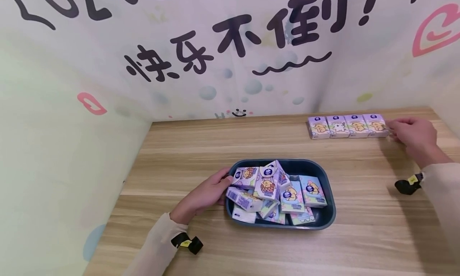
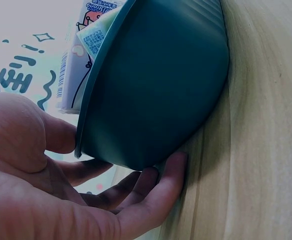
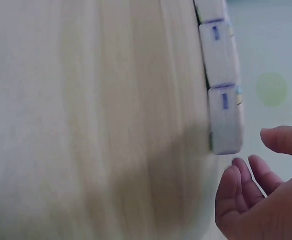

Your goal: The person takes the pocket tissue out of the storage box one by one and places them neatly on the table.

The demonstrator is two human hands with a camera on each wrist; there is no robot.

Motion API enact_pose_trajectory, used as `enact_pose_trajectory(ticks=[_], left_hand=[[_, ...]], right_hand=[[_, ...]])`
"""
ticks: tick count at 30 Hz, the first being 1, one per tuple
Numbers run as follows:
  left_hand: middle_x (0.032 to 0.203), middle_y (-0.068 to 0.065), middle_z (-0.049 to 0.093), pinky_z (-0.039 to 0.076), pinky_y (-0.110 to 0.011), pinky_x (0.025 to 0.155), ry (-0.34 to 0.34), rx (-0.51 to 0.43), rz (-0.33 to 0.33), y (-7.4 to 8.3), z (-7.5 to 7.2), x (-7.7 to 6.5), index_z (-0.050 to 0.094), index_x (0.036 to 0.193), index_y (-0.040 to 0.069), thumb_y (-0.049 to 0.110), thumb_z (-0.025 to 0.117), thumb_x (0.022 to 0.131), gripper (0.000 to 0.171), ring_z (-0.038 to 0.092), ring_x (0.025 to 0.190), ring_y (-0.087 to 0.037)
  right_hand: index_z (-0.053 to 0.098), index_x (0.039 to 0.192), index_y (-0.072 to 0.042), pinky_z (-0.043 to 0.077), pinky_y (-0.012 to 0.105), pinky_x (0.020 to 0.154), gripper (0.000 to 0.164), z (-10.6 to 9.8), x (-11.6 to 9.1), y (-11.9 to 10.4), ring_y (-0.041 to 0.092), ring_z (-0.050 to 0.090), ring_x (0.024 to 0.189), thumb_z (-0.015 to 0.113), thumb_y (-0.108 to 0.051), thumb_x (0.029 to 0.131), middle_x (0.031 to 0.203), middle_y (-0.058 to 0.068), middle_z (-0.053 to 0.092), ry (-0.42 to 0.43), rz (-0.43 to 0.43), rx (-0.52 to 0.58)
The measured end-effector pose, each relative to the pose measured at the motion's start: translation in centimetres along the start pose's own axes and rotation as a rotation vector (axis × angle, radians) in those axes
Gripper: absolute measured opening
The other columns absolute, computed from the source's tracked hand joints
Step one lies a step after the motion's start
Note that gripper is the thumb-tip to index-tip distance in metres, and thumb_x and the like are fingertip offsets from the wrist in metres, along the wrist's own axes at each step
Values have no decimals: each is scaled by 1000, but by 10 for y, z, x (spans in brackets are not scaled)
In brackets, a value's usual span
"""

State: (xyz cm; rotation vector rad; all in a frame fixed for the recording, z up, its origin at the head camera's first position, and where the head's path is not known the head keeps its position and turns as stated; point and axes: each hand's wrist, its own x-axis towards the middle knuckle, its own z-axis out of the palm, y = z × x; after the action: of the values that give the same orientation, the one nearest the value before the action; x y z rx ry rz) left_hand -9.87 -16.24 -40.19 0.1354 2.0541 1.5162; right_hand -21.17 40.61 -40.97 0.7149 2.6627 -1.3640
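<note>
My left hand point(image 1: 210, 190) grips the left end of a dark teal plastic basin point(image 1: 328, 212). In the left wrist view the thumb point(image 2: 61, 135) lies at the rim and the fingers curl against the outer wall. Small tissue packs point(image 1: 266, 184) with cartoon prints lie in a jumbled pile inside, purple on the left and blue on the right. Several purple tissue packs point(image 1: 339, 127) stand side by side in a row at the back right. Just off the row's right end is my right hand point(image 1: 415, 134), its thumb and fingers apart and holding nothing in the right wrist view point(image 3: 266, 185).
The wooden table point(image 1: 194, 144) meets a printed white cloth backdrop point(image 1: 230, 84) behind the row. A pale side wall point(image 1: 72, 168) rises on the left. Black wrist cameras hang at both sleeves.
</note>
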Motion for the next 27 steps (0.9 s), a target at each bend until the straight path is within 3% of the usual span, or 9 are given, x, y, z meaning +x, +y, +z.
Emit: enact_pose_trajectory(ticks=[3,5,9,15,17,23,27], left_hand=[[144,-24,62,64,-44,85,-1,5,1,1,0,0,33,172,7,23,38,122,52,72,108,-28],[144,-24,62,64,-44,85,-4,7,3,1,1,-1,33,171,6,23,38,122,52,72,109,-28],[144,-23,62,64,-44,85,-3,4,3,2,1,-1,33,171,6,22,37,122,52,72,108,-27],[143,-23,62,63,-41,83,16,16,-3,0,2,1,32,172,7,22,37,122,52,71,105,-26],[142,-23,62,63,-40,82,18,19,-3,0,2,1,32,172,7,22,37,122,52,71,104,-25],[141,-23,63,63,-39,81,16,15,-3,1,2,1,31,172,7,22,36,122,52,71,102,-24],[140,-23,63,62,-38,81,16,23,0,2,2,0,31,172,6,21,36,122,52,70,101,-24]], right_hand=[[52,148,8,51,28,69,75,-1,-13,-6,28,51,101,51,-57,111,131,20,52,33,-53,-80],[54,142,7,51,27,69,70,0,-23,-12,27,54,99,54,-55,111,125,17,55,35,-110,-90],[55,140,8,56,21,68,63,6,-46,-27,15,59,91,59,-48,112,120,13,59,0,-222,-77],[55,138,11,58,16,68,53,25,-87,-53,-3,65,78,63,-35,113,127,28,62,-105,-404,-106],[55,139,9,56,15,69,54,31,-101,-61,1,70,81,65,-37,113,128,30,64,-150,-441,-133],[61,136,1,56,20,73,46,56,-136,-85,30,74,102,69,-36,111,124,21,70,-250,-537,-194],[66,134,-2,58,25,76,39,73,-155,-98,33,72,106,72,-32,110,122,15,73,-320,-602,-208]])
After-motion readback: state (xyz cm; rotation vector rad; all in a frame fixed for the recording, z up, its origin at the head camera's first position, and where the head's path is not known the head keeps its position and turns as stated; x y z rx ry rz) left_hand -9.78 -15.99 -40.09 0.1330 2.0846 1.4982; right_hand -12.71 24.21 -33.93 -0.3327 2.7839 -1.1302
